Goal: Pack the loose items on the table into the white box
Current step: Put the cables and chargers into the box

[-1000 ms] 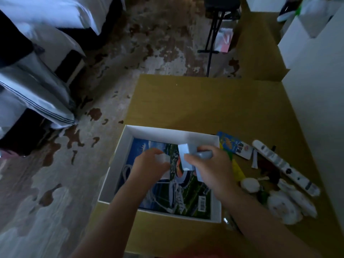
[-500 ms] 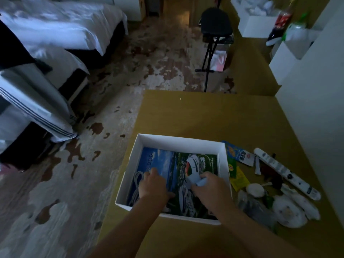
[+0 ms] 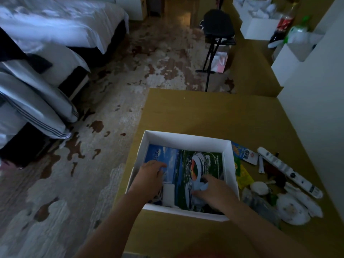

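Note:
The white box [image 3: 186, 135] stands at the table's near left edge, and a printed stadium picture [image 3: 188, 161] covers its floor. My left hand [image 3: 150, 175] is inside the box at the left, its fingers lying flat on the picture. A small white block [image 3: 168, 194] lies beside its wrist. On the box's right side, low over the picture, my right hand [image 3: 214, 190] holds a small pale item [image 3: 202, 186] between thumb and fingers. Loose items lie right of the box: colourful sachets [image 3: 242, 153], a long white tube [image 3: 286, 171] and round white pieces [image 3: 293, 208].
The wooden table [image 3: 204, 112] meets a white wall panel [image 3: 316, 108] on the right. A clear plastic bag [image 3: 260, 202] lies by the box's near right corner. Beyond the table are a black stand [image 3: 217, 28], white boxes [image 3: 256, 28] and a bed [image 3: 55, 25] at far left.
Both hands have gone down into the box. My left hand has let go of its white piece, which now lies in the box. The camera has tilted up, showing more of the room.

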